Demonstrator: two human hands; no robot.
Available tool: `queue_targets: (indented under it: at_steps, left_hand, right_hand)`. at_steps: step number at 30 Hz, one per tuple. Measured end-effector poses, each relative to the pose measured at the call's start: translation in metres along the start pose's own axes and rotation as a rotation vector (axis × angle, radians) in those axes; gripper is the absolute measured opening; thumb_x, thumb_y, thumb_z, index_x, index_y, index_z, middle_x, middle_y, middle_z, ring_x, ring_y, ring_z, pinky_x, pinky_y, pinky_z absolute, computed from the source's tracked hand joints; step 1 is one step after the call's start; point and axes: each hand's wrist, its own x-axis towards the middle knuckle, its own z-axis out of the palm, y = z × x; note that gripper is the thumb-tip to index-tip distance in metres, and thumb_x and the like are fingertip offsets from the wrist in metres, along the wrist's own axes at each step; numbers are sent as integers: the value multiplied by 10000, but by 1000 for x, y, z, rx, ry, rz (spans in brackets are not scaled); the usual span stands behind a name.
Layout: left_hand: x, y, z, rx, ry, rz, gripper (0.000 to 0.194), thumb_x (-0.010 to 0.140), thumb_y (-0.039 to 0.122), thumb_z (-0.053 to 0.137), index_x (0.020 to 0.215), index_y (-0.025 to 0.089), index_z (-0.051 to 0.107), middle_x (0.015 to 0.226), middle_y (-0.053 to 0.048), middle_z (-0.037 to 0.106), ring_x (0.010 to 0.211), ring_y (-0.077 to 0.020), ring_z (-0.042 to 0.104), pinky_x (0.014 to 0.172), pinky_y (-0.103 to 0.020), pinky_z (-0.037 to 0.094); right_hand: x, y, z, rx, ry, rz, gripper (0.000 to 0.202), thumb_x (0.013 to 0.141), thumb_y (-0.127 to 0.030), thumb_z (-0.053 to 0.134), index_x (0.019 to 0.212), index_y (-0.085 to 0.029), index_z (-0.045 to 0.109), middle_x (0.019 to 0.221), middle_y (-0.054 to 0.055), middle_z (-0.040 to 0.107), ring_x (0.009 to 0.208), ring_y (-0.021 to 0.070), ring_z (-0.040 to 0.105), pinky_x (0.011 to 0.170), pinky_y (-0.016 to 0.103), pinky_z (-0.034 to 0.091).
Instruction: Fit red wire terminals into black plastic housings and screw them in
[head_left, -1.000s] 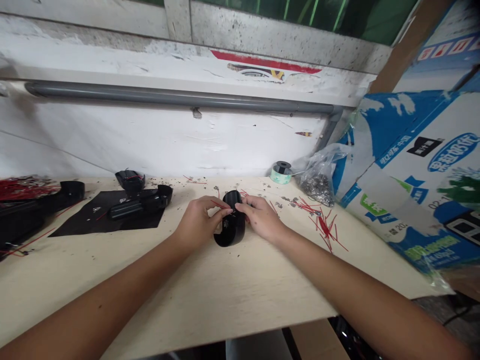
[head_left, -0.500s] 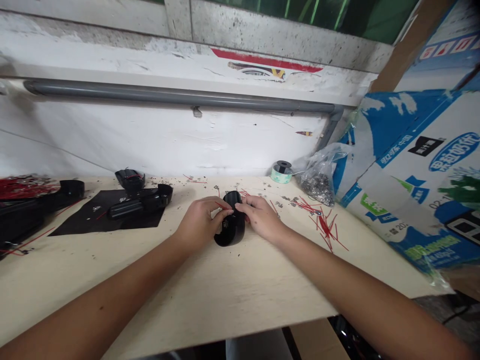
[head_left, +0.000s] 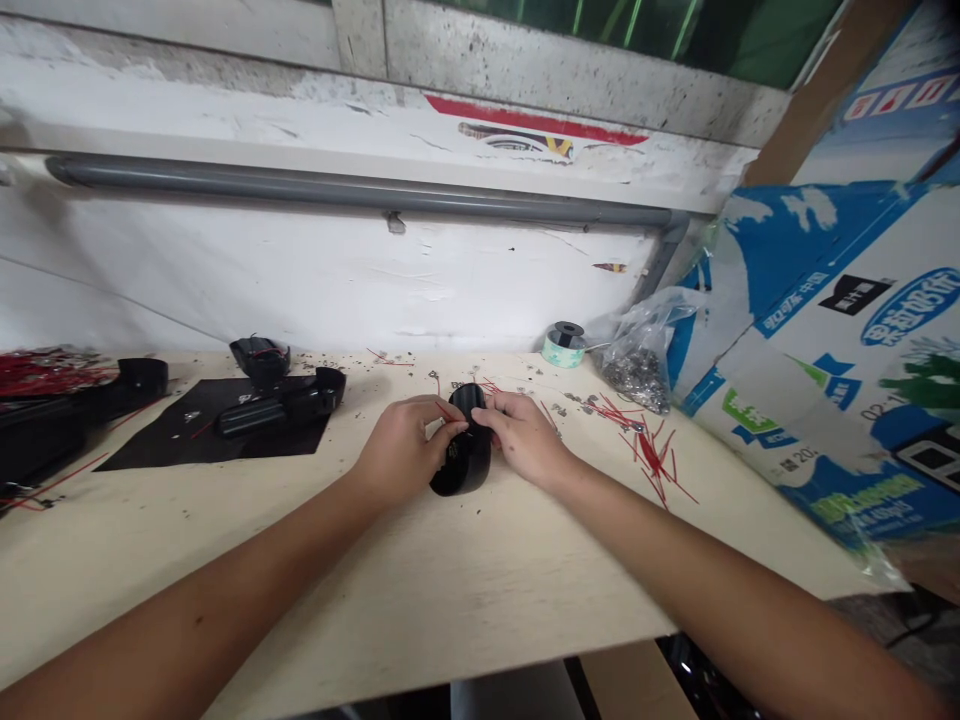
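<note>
A black, curved plastic shell (head_left: 466, 468) with a round open end stands on the table between my hands. My right hand (head_left: 526, 436) is closed on its right side, thumb lying on the inner face. My left hand (head_left: 401, 447) is closed in a pinch at the shell's left side, and a thin red wire (head_left: 445, 411) shows between its fingers. Just what the fingertips touch inside the shell is too small to make out. Small metal bits (head_left: 456, 384) lie just behind the shell.
Short red wires (head_left: 654, 452), a plastic bag of small metal parts (head_left: 636, 372) and a tape roll (head_left: 562, 345) lie to the right. On the left, black shells (head_left: 253, 416) lie on a dark sheet (head_left: 161, 440). A blue-white carton (head_left: 810, 350) stands at the right edge.
Both hands stay at the shell, nearly unmoved. The red wire by my left fingers shows a little more clearly now, and the left fingertips have shifted slightly.
</note>
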Motion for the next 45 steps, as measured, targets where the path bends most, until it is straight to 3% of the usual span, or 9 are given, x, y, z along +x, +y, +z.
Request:
queue_targets:
  at_steps: [6, 13, 19, 28, 45]
  left_hand:
    - [0, 0, -1, -30, 24, 1, 146, 899, 261, 592, 829, 196, 701, 848, -19, 725, 750, -160, 667, 733, -305, 520]
    - [1, -4, -1, 22, 39, 52, 147, 903, 251, 593, 838, 196, 713, 893, -26, 730, 828, -163, 670, 768, -301, 511]
    - [1, 0, -2, 45, 0, 82, 131, 897, 221, 594, 848, 194, 712, 901, -21, 730, 825, -158, 668, 760, -288, 514]
    - [0, 6, -2, 36, -20, 18, 151, 901, 215, 572, 814, 196, 693, 845, -17, 721, 773, -164, 669, 665, -272, 510]
    - [0, 8, -5, 203, -104, 108, 206, 932, 169, 491, 820, 166, 663, 837, -30, 668, 780, -158, 611, 718, -291, 447]
  right_hand:
    - [-1, -5, -3, -18, 12, 24, 339, 781, -439, 558, 626, -157, 450, 586, -23, 428, 586, 102, 392, 575, 249, 274]
    - [-2, -8, -4, -72, 12, 2, 320, 801, -395, 548, 616, -155, 444, 579, -25, 436, 585, 101, 403, 580, 249, 274]
    - [-2, -6, -3, -65, 0, 3, 315, 810, -373, 541, 614, -153, 431, 570, -28, 428, 578, 98, 401, 571, 245, 271]
    - [-3, -9, -1, -42, 6, 8, 325, 799, -380, 548, 598, -157, 425, 555, -23, 417, 565, 101, 395, 562, 249, 272]
    - [-4, -9, 0, -101, 24, -73, 281, 826, -301, 529, 608, -151, 433, 592, -19, 432, 612, 105, 411, 582, 239, 270]
